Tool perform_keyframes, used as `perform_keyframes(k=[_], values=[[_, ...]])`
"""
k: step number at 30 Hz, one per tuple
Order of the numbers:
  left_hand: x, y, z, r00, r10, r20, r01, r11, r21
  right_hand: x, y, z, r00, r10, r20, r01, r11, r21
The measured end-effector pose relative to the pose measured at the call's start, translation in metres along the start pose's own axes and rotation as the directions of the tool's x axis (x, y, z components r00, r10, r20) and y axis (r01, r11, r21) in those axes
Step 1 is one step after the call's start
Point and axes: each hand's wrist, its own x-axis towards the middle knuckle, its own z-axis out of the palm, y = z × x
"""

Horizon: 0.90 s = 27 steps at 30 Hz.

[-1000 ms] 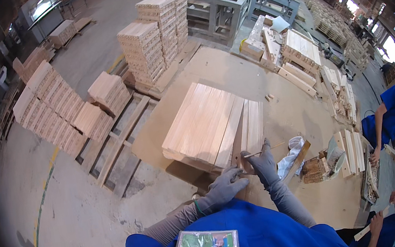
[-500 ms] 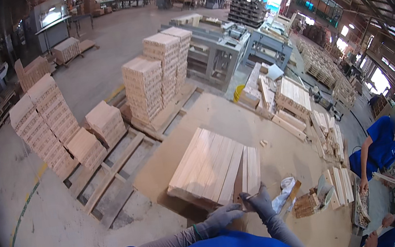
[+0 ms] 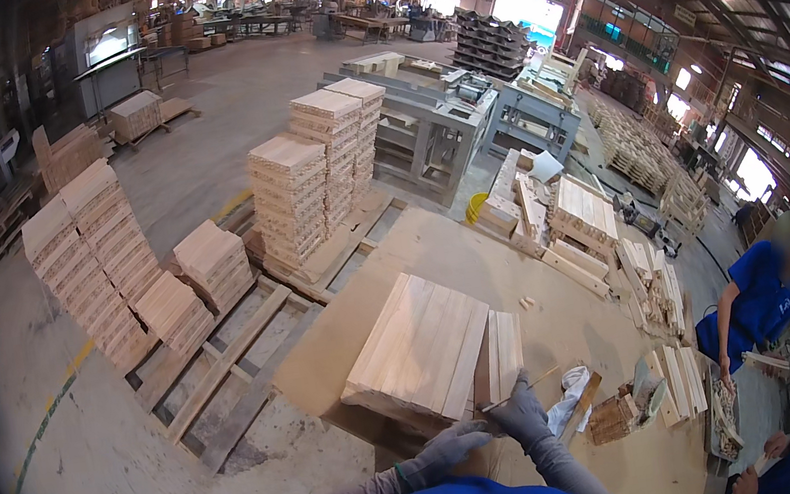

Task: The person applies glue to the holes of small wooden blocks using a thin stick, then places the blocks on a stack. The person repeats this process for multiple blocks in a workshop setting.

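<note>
A stack of pale planed wood boards [image 3: 423, 339] lies in front of me on a brown sheet-covered table. Beside its right side, a few narrower wood strips [image 3: 500, 348] lie apart from it, with a gap between. My gloved right hand [image 3: 520, 414] is at the near end of those strips, closed around what looks like a thin light stick [image 3: 542, 378]. My gloved left hand [image 3: 444, 450] lies low by the stack's near end, fingers stretched toward the right hand. Whether it touches the boards is hard to see.
A white cloth [image 3: 570, 396] and wood blocks [image 3: 613, 418] lie right of my hands. Tall stacks of wood pieces [image 3: 292, 196] stand on pallets [image 3: 231, 371] at left. Grey machines [image 3: 429, 126] stand beyond the table. A person in blue [image 3: 751, 303] works at right.
The top layer of the stack now shows fewer, wider boards. The thin stick has come into sight at my right hand, which sits slightly lower. My left hand has shifted a little down.
</note>
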Motion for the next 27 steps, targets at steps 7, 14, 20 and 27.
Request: perform_keyframes(k=[7, 14, 20, 27], values=[[0.032, -0.087, -0.032, 0.938, -0.065, 0.342, 0.224, 0.864, -0.451, -0.051, 0.001, -0.018, 0.996, -0.043, 0.080, 0.046, 0.998, -0.038], [0.024, -0.029, 0.006, 0.922, -0.073, 0.381, 0.353, 0.567, -0.744, -0.085, 0.020, -0.032, 0.983, -0.088, 0.160, 0.087, 0.996, 0.012], [0.059, -0.009, 0.042, 0.868, 0.192, 0.459, 0.314, 0.503, -0.805, -0.113, 0.062, -0.046, 0.982, -0.083, 0.167, 0.017, 0.931, 0.364], [0.115, 0.035, 0.058, 0.916, 0.248, 0.316, 0.078, 0.663, -0.745, -0.137, 0.046, -0.101, 0.979, -0.190, 0.071, 0.121, 0.829, 0.546]])
